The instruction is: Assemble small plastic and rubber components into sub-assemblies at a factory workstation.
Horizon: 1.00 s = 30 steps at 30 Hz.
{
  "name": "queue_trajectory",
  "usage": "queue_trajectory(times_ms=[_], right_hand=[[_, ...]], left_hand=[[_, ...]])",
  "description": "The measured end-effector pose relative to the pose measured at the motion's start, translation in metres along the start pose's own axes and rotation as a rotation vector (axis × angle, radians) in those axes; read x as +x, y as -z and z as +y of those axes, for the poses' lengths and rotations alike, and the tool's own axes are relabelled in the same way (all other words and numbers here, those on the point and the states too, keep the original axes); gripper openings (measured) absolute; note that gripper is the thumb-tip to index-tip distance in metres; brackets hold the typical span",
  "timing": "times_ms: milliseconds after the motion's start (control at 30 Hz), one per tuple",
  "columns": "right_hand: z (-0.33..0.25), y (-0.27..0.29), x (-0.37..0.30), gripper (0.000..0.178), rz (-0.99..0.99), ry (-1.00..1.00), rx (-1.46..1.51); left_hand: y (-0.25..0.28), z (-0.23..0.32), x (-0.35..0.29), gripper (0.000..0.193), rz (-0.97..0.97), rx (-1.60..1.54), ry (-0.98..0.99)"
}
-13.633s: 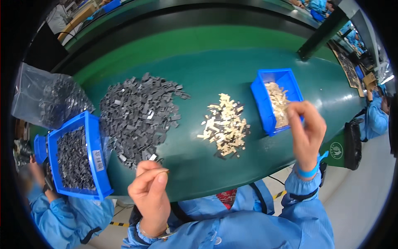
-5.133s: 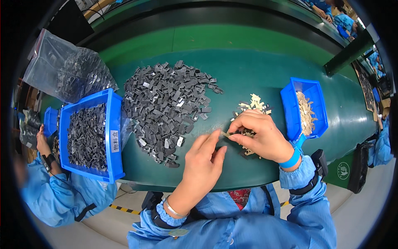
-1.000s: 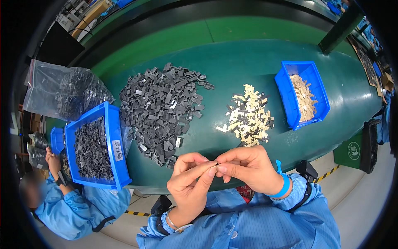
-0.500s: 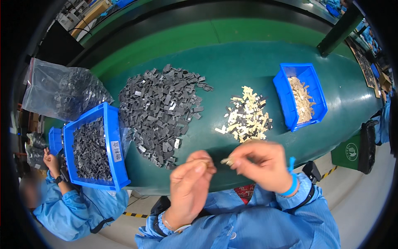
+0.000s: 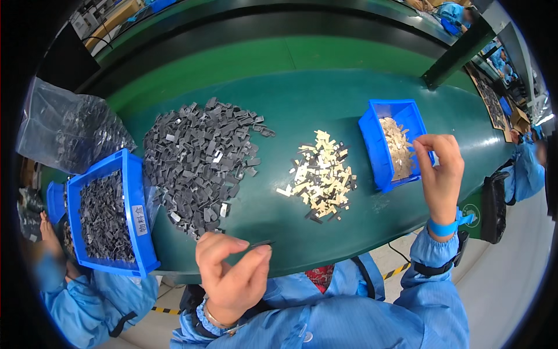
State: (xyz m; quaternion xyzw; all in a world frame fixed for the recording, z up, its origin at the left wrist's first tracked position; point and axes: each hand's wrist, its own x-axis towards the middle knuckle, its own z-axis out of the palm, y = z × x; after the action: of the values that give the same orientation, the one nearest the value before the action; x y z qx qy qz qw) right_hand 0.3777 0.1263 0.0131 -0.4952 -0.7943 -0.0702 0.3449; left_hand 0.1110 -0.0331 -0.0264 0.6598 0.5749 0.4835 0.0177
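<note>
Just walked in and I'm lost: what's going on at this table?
A person's left hand pinches a dark strip over the near side of the table. The right hand is at a blue bin of tan pieces; whether it holds anything is unclear. A cream-and-black pile lies left of that bin, with a larger grey pile farther left.

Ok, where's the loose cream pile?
Head view: the cream pile lies on the green table, between the larger grey pile to its left and the blue bin by the right hand.
</note>
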Motion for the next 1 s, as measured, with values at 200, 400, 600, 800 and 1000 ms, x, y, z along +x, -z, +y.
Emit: queue_trajectory(times_ms=[200,400,600,800,1000], right_hand=[[-0.079,-0.012,-0.013,0.008,-0.618,0.069,0.953],[-0.100,-0.032,-0.023,0.010,-0.836,0.124,1.164],[-0.102,-0.035,-0.024,0.007,-0.890,0.132,1.210],[-0.104,-0.039,-0.027,0.006,-0.816,0.133,1.180],[-0.095,-0.048,-0.031,0.005,-0.517,-0.115,1.105]], left_hand=[[-0.002,-0.002,-0.002,0.029,-0.097,0.139,-0.322],[0.000,0.004,-0.008,0.027,-0.073,0.147,-0.393],[0.001,0.003,-0.009,0.026,-0.036,0.106,-0.403],[0.000,-0.002,-0.004,0.031,-0.116,0.114,-0.399],[0.019,-0.011,0.043,0.080,-0.324,0.374,0.060]])
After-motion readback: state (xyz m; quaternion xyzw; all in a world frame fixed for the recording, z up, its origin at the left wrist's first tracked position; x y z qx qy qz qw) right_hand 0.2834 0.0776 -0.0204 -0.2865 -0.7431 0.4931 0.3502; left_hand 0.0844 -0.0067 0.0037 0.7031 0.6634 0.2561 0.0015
